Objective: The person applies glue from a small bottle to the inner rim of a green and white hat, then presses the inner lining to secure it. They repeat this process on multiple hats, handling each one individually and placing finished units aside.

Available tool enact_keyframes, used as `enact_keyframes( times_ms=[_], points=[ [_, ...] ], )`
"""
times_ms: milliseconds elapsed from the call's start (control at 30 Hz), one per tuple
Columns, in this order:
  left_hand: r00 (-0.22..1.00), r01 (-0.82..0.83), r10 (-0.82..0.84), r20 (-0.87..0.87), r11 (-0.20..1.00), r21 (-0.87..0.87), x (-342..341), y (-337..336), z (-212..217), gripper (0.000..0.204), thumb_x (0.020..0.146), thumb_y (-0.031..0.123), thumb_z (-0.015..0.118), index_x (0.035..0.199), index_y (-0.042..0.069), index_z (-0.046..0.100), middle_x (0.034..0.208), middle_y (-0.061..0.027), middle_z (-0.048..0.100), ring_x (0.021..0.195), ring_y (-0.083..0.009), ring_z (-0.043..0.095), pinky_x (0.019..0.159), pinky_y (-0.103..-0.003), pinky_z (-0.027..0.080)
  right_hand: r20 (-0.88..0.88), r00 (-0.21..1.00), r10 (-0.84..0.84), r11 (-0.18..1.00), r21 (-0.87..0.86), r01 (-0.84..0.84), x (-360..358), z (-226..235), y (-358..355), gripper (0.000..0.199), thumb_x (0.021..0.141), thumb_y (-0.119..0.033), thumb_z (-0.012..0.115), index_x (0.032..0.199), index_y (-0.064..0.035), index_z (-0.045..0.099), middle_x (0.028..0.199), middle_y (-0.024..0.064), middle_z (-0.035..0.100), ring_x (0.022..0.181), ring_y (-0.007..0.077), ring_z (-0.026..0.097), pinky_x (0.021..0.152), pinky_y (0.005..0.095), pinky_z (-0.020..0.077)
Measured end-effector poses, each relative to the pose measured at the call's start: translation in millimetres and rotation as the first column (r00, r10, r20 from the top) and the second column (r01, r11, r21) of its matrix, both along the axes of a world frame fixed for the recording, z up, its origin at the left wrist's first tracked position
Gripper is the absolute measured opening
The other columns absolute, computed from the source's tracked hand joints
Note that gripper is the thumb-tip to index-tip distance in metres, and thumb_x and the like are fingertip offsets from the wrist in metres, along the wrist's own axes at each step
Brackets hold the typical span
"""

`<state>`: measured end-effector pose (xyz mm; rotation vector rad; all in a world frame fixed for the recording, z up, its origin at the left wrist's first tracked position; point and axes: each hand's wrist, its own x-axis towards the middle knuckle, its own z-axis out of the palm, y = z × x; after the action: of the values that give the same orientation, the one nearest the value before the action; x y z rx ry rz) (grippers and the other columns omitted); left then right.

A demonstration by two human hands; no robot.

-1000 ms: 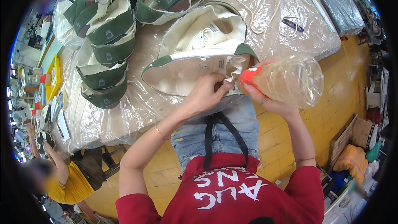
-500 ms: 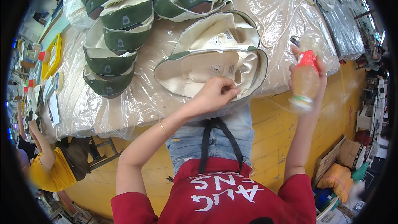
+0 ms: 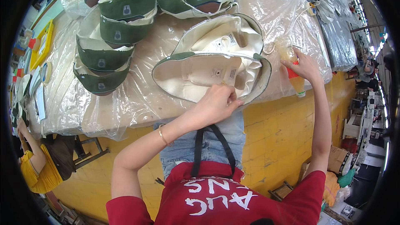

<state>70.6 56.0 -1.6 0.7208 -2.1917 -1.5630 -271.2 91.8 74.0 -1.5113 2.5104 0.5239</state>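
Now, on the head view, our right hand (image 3: 303,64) is stretched out to the right of the frame, fingers wrapped round the clear bottle (image 3: 291,64) with the red band, standing it at the table's (image 3: 137,104) right edge on the plastic sheet (image 3: 283,12). A second ago we held that bottle up close to the cap, nozzle near the brim; half a second ago it was lifted off to the right above the yellow floor (image 3: 275,141). So we judge the dab of liquid is applied and the bottle is being parked.

Our left hand (image 3: 216,102) sits at centre frame, fingertips pinched shut on the near rim of the cream cap (image 3: 212,64) with the green edge. The cap lies crown up at mid-table, just above the hand. Across all three looks that pinch has hardly moved; it keeps hold of the same spot on the brim, which suggests we are pressing or working that place.

Upper left of the frame, the stack of green-and-cream caps (image 3: 112,37) looks untouched. The whole picture has slid a bit downward and leftward since earlier, so the table fills more of the top. Lower left, a person in a yellow top (image 3: 39,171) crouches by the table, much as before.
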Motion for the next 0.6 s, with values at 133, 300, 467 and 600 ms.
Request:
enact_keyframes(
  times_ms=[133,300,467,600],
  points=[
    [0.999,-0.037,0.037,-0.013,0.998,0.046,-1,4,-4,0.025,0.085,0.015,0.069,0.080,-0.008,0.064,0.069,-0.0215,0.064,0.063,-0.0317,0.066,0.061,-0.037,0.051,-0.067,0.997,0.049,0.993,-0.103,-0.056,15,-5,9,0.088,0.082,-0.066,0.061,0.144,-0.0060,0.044,0.107,0.0232,0.066,0.101,0.0386,0.063,0.086,0.0453,0.0499],
    [1.000,-0.022,0.021,0.017,0.999,0.044,-3,2,-2,0.026,0.085,0.016,0.069,0.078,-0.008,0.064,0.069,-0.0220,0.064,0.065,-0.0349,0.065,0.063,-0.039,0.051,-0.345,0.936,0.073,0.635,-0.708,-0.311,71,-17,52,0.052,0.090,-0.042,0.067,0.126,-0.0064,0.058,0.075,0.0136,0.064,0.074,0.0324,0.064,0.070,0.0420,0.0514],
    [0.990,0.065,-0.072,0.119,0.996,0.058,-4,-4,5,0.027,0.085,0.017,0.069,0.074,-0.007,0.060,0.068,-0.0217,0.062,0.066,-0.0364,0.064,0.062,-0.042,0.049,0.827,0.562,-0.010,0.756,-0.362,0.546,180,-35,106,0.036,0.090,-0.028,0.072,0.074,0.0033,0.063,0.057,-0.0012,0.047,0.057,0.0052,0.039,0.049,0.0253,0.0312],
    [0.986,0.106,-0.106,0.130,0.994,0.009,-5,-6,7,0.027,0.084,0.017,0.070,0.075,-0.007,0.060,0.067,-0.0218,0.062,0.065,-0.0365,0.064,0.061,-0.041,0.049,0.840,0.541,-0.052,0.700,-0.355,0.619,203,-57,95,0.037,0.092,-0.027,0.070,0.076,0.0061,0.063,0.058,-0.0020,0.048,0.055,0.0049,0.036,0.047,0.0260,0.0292]
  ],
)
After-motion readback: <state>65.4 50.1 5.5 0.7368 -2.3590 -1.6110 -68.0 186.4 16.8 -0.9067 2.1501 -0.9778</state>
